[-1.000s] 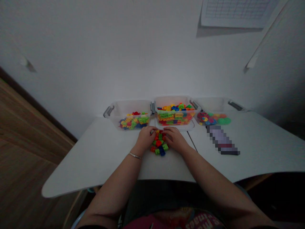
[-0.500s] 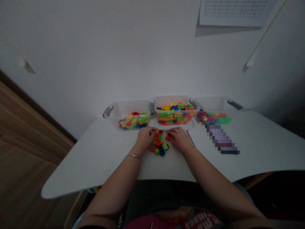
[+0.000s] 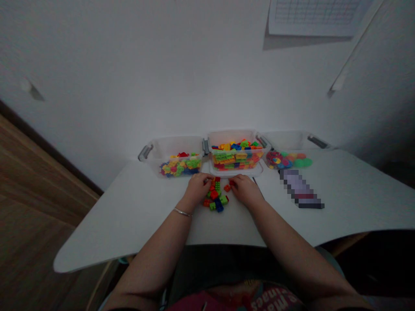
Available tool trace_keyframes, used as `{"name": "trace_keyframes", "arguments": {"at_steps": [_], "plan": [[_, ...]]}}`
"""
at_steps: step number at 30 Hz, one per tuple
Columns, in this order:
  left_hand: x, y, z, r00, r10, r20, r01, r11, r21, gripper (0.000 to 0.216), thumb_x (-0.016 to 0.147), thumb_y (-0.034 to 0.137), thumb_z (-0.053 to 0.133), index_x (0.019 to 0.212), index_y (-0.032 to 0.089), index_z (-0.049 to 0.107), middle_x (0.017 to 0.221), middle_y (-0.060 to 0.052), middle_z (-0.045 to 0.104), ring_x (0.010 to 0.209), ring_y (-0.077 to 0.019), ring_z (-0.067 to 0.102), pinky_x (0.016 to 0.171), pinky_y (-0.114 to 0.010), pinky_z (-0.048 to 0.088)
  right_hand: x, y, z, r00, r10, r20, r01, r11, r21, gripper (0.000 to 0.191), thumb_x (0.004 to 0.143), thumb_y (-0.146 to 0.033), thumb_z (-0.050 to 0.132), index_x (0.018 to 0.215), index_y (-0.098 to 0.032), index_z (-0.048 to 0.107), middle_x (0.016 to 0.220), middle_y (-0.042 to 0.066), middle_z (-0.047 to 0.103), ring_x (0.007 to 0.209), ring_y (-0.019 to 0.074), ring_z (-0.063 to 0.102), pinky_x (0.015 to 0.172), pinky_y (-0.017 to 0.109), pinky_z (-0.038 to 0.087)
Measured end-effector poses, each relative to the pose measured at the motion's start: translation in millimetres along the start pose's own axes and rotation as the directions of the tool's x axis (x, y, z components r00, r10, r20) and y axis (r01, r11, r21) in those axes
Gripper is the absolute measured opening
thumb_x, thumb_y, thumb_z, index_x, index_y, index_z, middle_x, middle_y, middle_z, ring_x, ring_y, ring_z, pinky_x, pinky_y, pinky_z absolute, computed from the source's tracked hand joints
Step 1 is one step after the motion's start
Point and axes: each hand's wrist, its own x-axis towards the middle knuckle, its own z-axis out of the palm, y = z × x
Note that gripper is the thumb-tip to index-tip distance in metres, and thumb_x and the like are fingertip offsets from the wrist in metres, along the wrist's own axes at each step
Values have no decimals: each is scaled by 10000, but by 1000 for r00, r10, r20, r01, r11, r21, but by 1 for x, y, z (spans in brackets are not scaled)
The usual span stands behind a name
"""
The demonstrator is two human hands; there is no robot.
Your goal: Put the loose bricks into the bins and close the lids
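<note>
A small cluster of joined toy bricks point(image 3: 215, 195), red, green, blue and orange, lies on the white table point(image 3: 129, 211) between my hands. My left hand point(image 3: 197, 188) rests against the cluster's left side with its fingers curled onto the bricks. My right hand point(image 3: 244, 188) sits to the right of it, fingers pinched on a small red-orange brick point(image 3: 227, 187) just off the cluster. A thin bracelet circles my left wrist.
Three clear plastic bins stand along the wall: the left bin point(image 3: 175, 157) with small mixed pieces, the middle bin point(image 3: 236, 154) full of bricks, the right bin point(image 3: 290, 153) with round coloured discs. A blurred flat object point(image 3: 301, 189) lies to the right. The table's curved front edge is near my body.
My right hand has drawn back to the right from the cluster, bringing a small red-orange brick away with it. My left hand has stayed on the cluster.
</note>
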Motion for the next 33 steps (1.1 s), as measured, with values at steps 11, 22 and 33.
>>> {"name": "trace_keyframes", "arguments": {"at_steps": [11,22,33], "plan": [[0,2,-2,1000,13,16,-13,999,-31,230,814,139,541,956,191,714,961,-67,729,954,-216,642,913,-382,492,4,6,9,986,111,-122,-70,951,300,220,830,-242,556,1019,-195,658,905,68,689,772,181,620,768,337,511],[-4,-2,-7,999,40,9,-40,999,-23,228,816,136,545,956,193,716,956,-63,733,940,-216,646,906,-382,493,44,4,-51,735,276,-619,123,844,523,263,837,-346,552,1029,-182,626,1027,104,649,855,196,617,764,355,541],[-5,-3,-6,999,37,12,-36,999,-24,237,830,140,529,965,173,720,966,-71,731,959,-215,638,913,-374,481,66,6,-47,863,9,-505,11,999,37,289,908,-244,435,950,-205,719,1111,52,717,1149,255,560,1143,516,195]]}}
